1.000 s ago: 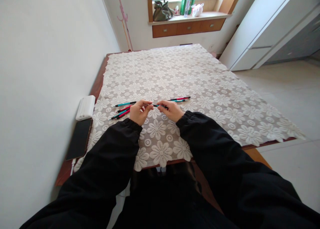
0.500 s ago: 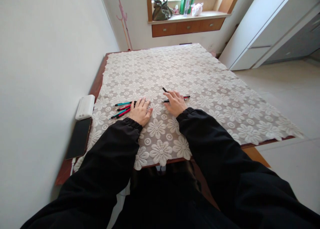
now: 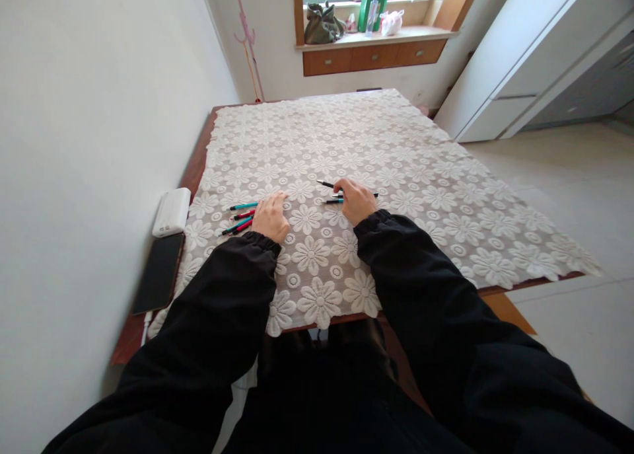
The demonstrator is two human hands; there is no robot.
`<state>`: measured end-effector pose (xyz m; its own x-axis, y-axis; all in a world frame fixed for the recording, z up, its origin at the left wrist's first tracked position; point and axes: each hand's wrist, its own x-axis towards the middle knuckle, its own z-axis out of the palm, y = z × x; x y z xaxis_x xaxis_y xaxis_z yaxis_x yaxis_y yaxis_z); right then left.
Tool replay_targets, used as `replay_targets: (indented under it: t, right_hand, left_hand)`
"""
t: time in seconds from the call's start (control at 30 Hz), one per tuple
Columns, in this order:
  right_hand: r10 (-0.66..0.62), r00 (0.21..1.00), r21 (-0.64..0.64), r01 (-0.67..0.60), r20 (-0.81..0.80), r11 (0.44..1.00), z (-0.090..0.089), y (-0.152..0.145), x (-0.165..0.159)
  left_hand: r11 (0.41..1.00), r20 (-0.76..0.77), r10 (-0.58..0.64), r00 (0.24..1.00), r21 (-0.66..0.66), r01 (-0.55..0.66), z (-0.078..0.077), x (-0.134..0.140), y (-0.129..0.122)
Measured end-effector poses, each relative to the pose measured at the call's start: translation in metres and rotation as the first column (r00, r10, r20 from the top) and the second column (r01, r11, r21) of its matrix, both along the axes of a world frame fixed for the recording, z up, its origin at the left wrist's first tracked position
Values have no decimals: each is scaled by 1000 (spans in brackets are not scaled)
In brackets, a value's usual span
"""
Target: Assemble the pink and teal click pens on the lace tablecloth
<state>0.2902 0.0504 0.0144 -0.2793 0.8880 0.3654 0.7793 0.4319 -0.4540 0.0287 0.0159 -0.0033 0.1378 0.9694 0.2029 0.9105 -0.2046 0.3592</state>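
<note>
Right of the power bank (image 3: 171, 211), the left hand (image 3: 270, 216) covers pens (image 3: 242, 207), its grip indiscernible; farther right, the right hand (image 3: 357, 199) clasps a black pen (image 3: 324, 184) beside other pens (image 3: 334, 201). The hands have parted, leaving one handling it.

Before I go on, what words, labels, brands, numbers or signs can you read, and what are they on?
Readable text: none.
White power bank: small marks on its near end, too small to read.
Phone: dark screen, no text visible.
Pens: any print is too small to make out.
Green item on the windowsill: too blurred to read.
</note>
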Motion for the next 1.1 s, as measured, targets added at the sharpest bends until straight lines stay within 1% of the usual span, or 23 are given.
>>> replay_targets:
  t: [0.1,0.17,0.23,0.3,0.37,0.43,0.5,0.63,0.73,0.87,0.97,1.1]
  right_hand:
    - [-31,999,40,32,-15,999,7,4,11]
    - [-44,996,52,40,73,998,6,9,19]
    - [-31,983,1,31,179,1000,0,15,25]
    - [-10,972,-86,31,233,996,-11,20,27]
    - [-41,969,-124,73,244,990,-21,24,27]
    - [7,966,-158,36,259,987,-28,25,26]
    - [5,958,-161,42,285,986,-31,25,25]
    - [1,935,-160,60,354,985,-30,23,24]
    - [34,921,-205,50,388,978,-28,20,23]
    - [43,906,-263,77,420,962,-27,18,21]
    - [43,899,-242,71,436,968,-26,16,19]
    - [52,890,-202,46,454,978,-26,14,16]
  left_hand:
    - [1000,-25,-10,1000,-16,9,-3,-3,2]
    - [1000,-47,-14,999,-24,12,-4,-4,3]
    - [999,-65,-14,998,-39,11,-5,-4,3]
    - [999,-77,-14,997,-51,10,-5,-3,3]
    - [998,-80,-10,997,-55,6,-5,-3,3]
    - [999,-71,-4,997,-54,1,-6,-2,3]
    - [999,-62,-2,998,-52,-1,-6,-2,3]
    - [998,-75,-4,997,-63,-1,-5,-2,2]
    - [997,-84,-14,996,-74,7,-4,-1,2]
    - [998,-86,-29,996,-66,23,-5,-2,2]
    - [997,-79,-34,996,-75,28,-6,-4,3]
    - [997,-31,-47,998,-66,45,-6,-10,9]
